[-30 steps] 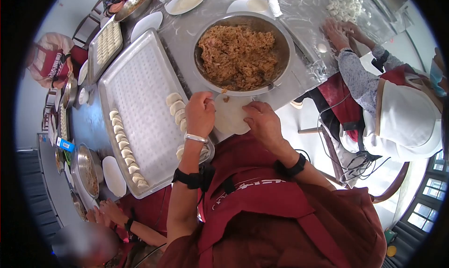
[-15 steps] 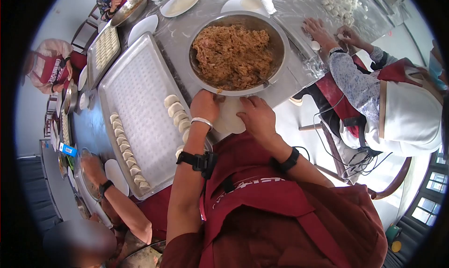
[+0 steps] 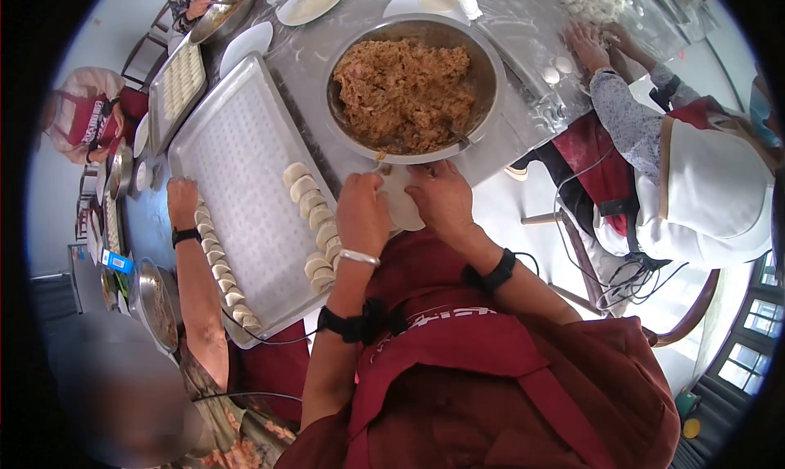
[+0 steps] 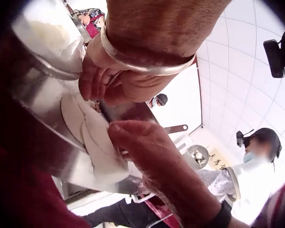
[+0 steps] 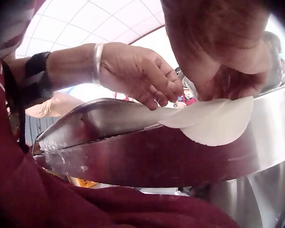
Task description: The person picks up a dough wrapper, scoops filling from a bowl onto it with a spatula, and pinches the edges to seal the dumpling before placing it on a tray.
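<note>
Between my two hands is a thin white dumpling wrapper at the table edge, just below the bowl of filling. In the right wrist view the wrapper shows two overlapping layers. My left hand, with a silver bangle, curls its fingers at the wrapper's left end. From the other side my right hand pinches the wrapper, its thumb lying on the sheet in the left wrist view. The steel bowl holds brown minced filling, and a bit of it shows by my left fingertips.
Left of my hands, a metal tray bears rows of dumplings along both sides. Another person's hand is at its left edge. At right, a person in a white cap works beside dough pieces. White plates stand behind.
My hands have drawn closer together, and less of the wrapper shows between them. The neighbour's arm at left has reached forward to the tray's edge.
</note>
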{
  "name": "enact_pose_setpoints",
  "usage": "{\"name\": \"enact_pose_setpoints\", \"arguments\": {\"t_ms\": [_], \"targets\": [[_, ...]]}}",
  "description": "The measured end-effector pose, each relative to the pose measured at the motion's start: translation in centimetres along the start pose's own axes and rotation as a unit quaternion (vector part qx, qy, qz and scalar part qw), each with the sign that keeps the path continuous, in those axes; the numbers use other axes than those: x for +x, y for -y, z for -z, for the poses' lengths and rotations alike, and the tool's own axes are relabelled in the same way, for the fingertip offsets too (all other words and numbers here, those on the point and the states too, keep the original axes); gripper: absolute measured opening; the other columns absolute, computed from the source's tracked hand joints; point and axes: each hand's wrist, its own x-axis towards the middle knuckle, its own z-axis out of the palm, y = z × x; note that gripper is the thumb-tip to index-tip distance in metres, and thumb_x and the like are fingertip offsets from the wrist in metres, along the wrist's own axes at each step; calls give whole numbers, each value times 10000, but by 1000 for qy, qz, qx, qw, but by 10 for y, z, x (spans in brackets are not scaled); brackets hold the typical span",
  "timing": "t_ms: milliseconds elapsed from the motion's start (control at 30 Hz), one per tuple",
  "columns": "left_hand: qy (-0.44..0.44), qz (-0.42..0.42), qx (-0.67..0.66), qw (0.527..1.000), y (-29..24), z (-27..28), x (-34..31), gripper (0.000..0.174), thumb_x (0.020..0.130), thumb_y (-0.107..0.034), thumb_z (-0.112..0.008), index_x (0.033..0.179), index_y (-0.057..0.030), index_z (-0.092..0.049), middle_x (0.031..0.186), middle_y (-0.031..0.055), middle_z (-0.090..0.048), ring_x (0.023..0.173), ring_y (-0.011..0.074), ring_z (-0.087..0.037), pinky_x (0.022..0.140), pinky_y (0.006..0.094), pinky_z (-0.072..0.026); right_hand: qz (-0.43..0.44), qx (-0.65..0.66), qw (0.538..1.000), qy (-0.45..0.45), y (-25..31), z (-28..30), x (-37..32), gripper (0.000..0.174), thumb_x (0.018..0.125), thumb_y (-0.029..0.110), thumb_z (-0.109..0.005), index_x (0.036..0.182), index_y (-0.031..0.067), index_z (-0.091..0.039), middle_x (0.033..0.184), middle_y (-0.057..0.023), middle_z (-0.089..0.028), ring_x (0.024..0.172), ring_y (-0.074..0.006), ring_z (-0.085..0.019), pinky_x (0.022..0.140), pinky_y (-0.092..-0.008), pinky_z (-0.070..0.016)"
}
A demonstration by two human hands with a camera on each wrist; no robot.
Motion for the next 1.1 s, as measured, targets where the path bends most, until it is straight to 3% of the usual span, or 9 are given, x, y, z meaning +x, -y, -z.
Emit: {"name": "enact_pose_setpoints", "arguments": {"t_ms": [100,200,400,600,700,800,900,1000,1100], "targets": [[22,-10,-35,999,-2,-6,-21,259,782,11,-612,1041,-1,-604,1059,190,-597,970,402,-595,842,452,-491,7,-14,1000,1,1,-3,2,284,750,156,-747,1027,108,-706,1041,-150,-636,1022,-362,-584,843,-448,-508],[-27,-42,-54,997,-6,-11,-30,246,781,26,-612,1026,10,-607,987,193,-608,845,356,-635,763,414,-511,-28,9,998,48,-1,-4,7,248,748,159,-749,979,86,-696,982,-139,-651,1013,-357,-587,834,-449,-505],[-8,-7,-121,993,-8,-6,-39,315,765,47,-641,1072,0,-593,1087,187,-600,939,384,-616,813,425,-518,8,50,999,-13,-1,-4,6,189,758,171,-742,917,76,-702,930,-108,-679,963,-349,-597,809,-443,-498],[-60,16,-202,977,-12,4,-47,288,766,45,-662,1046,-7,-622,1043,160,-623,873,298,-655,765,357,-544,19,14,1000,-7,-1,-10,9,199,759,157,-742,949,100,-726,926,-95,-689,948,-334,-602,824,-431,-496],[-76,32,-273,959,-5,10,-50,257,834,21,-655,1089,1,-631,1079,123,-641,943,221,-658,822,314,-534,80,88,992,-45,-4,-6,5,172,766,123,-733,935,91,-723,902,-89,-686,928,-318,-614,813,-420,-504],[-84,64,-409,906,-1,14,-52,247,964,-135,-598,1140,35,-627,1144,107,-651,1034,184,-634,897,308,-507,109,168,977,73,3,19,-15,120,798,90,-721,917,70,-714,883,-88,-685,887,-294,-643,765,-388,-521],[-6,117,-519,846,-14,24,-50,436,1047,-319,-467,1182,69,-611,1192,122,-641,1093,176,-608,944,315,-487,88,284,941,162,27,58,-24,97,826,73,-715,918,47,-699,881,-93,-690,846,-276,-669,716,-358,-532],[163,200,-633,730,-23,25,-48,548,1063,-410,-383,1191,77,-602,1193,142,-641,1094,191,-616,969,331,-479,62,274,951,129,36,71,-17,107,835,61,-718,936,32,-698,885,-102,-699,835,-272,-678,704,-348,-535],[209,239,-715,622,-22,12,-54,505,1068,-362,-377,1228,79,-565,1174,145,-649,1077,220,-641,956,380,-521,98,243,962,74,33,71,-8,123,824,44,-708,947,38,-697,877,-134,-689,817,-317,-665,699,-372,-531]]}}
